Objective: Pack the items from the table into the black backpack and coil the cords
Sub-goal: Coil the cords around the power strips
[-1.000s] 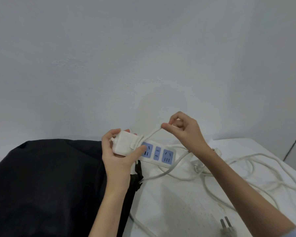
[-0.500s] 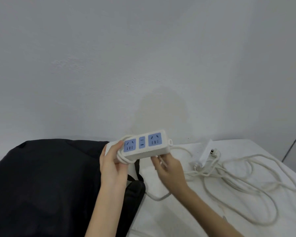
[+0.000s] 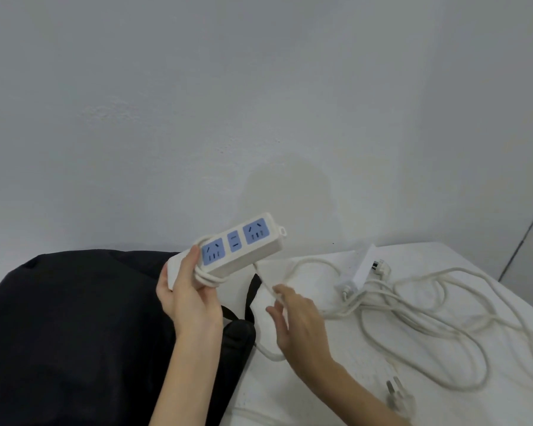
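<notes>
My left hand (image 3: 187, 295) grips the near end of a white power strip (image 3: 241, 248) with blue sockets, held up above the black backpack (image 3: 74, 327). A couple of turns of its white cord (image 3: 208, 278) are wrapped round the strip beside my fingers. From the strip the cord hangs down to my right hand (image 3: 296, 318), whose fingers pinch it loosely; the hand is blurred. The cord's plug (image 3: 400, 395) lies on the white table (image 3: 320, 388) near my right forearm.
A second white power strip (image 3: 362, 269) lies at the back of the table with a dark-pinned plug (image 3: 380, 267) beside it. Its long white cord (image 3: 443, 327) sprawls in loose loops over the right half. A pale wall stands close behind.
The strip has turned from pointing right and down to tilting up to the right. My right hand dropped from above the strip to below it, drawing the cord round and down.
</notes>
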A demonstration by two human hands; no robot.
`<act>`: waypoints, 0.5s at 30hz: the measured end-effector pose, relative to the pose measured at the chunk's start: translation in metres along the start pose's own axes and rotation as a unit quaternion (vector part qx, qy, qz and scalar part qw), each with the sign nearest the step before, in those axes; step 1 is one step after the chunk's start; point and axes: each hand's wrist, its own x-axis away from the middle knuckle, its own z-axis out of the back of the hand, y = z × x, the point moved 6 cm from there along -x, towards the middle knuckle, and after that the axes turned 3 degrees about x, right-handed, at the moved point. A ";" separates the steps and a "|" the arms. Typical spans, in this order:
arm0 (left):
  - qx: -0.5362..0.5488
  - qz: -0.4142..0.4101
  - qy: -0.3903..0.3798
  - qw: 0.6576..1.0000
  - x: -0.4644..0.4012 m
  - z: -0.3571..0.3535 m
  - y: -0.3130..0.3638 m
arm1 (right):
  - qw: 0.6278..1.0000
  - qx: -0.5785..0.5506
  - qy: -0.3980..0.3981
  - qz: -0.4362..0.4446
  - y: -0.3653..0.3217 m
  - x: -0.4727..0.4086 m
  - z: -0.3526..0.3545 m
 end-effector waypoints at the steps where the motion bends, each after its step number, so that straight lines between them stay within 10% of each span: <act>1: -0.032 -0.045 0.008 0.998 0.002 -0.004 0.004 | 0.999 -0.026 -0.005 0.033 -0.010 0.002 0.003; 7: -0.251 -0.282 -0.145 0.915 0.036 -0.023 0.006 | 0.977 0.002 -0.031 0.209 -0.041 -0.021 0.013; 15: -0.283 -0.222 -0.248 0.899 0.022 -0.034 0.017 | 0.985 -0.046 0.047 0.158 -0.019 -0.067 0.060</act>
